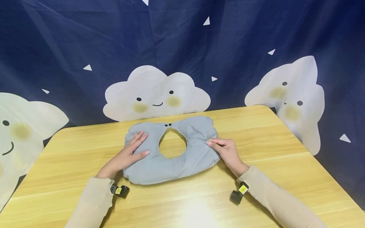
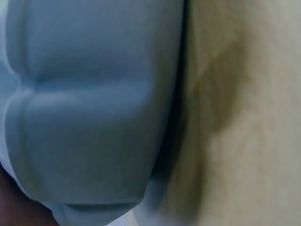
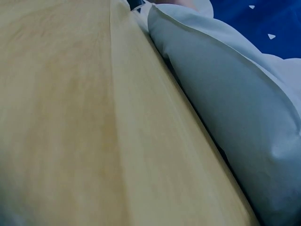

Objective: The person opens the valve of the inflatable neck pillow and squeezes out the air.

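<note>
A puffed-up grey neck pillow (image 1: 171, 169) lies on the table, with a rounded hole in its middle and two small black dots like eyes at its far edge. On its left lobe rests my left hand (image 1: 132, 152), fingers spread and fairly straight. At the right lobe, my right hand (image 1: 228, 153) pinches a small pale valve (image 1: 213, 138) between thumb and fingertips; the fabric puckers around it. The left wrist view shows the pillow's rounded side (image 2: 94, 132) close up. Its long seamed edge (image 3: 225, 103) runs through the right wrist view.
The wooden table (image 1: 176, 202) has rounded far corners. Behind it hangs a dark blue curtain (image 1: 119, 38) printed with smiling white clouds and small triangles. A black wrist camera (image 1: 121, 191) sits on my left wrist, another camera (image 1: 237, 196) on my right.
</note>
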### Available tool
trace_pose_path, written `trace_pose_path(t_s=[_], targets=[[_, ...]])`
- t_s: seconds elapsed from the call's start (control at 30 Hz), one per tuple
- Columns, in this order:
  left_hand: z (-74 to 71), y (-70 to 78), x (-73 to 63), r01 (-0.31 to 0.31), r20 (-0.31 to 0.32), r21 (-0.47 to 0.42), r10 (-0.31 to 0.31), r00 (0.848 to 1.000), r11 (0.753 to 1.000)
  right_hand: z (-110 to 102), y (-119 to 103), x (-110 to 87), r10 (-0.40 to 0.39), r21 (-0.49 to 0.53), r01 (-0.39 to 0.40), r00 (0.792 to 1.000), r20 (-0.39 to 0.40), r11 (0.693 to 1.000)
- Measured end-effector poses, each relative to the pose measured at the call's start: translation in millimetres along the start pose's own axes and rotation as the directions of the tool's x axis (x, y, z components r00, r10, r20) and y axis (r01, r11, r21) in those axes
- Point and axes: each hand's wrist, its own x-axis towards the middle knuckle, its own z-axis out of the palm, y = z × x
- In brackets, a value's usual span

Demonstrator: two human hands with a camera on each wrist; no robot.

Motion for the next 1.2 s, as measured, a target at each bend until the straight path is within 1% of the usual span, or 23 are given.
trace_pose_path(t_s=[0.17,0.37,0.57,0.8,1.03,1.2], targets=[[0.8,0.1,0.1,-0.001,0.018,0.045,0.0,1.0,0.999,-0.2,2.5,0.1,-0.008,0.029,0.008,1.0,0.006,1.0],[1.2,0.2,-0.1,-0.001,0.047,0.094,-0.003,0.999,0.996,-0.4,3.1,0.1,-0.025,0.028,0.024,1.0,0.013,0.999],[2.6,-1.2,0.9,-0.001,0.046,0.135,-0.005,0.999,0.991,-0.4,1.7,-0.1,-0.024,0.014,0.024,0.999,0.023,1.0],[2.7,0.9,0.5,0.007,0.045,0.153,-0.014,0.999,0.988,-0.9,1.2,0.0,-0.024,0.001,0.024,0.999,0.025,1.0],[2.6,4.7,0.0,0.018,0.046,0.188,-0.027,0.999,0.982,-0.8,2.8,1.4,-0.027,0.013,0.027,0.999,0.03,1.0],[3.0,5.8,-0.7,0.017,0.049,0.193,-0.026,0.998,0.981,-0.5,2.4,0.5,-0.032,0.019,0.031,0.999,0.033,0.999]])
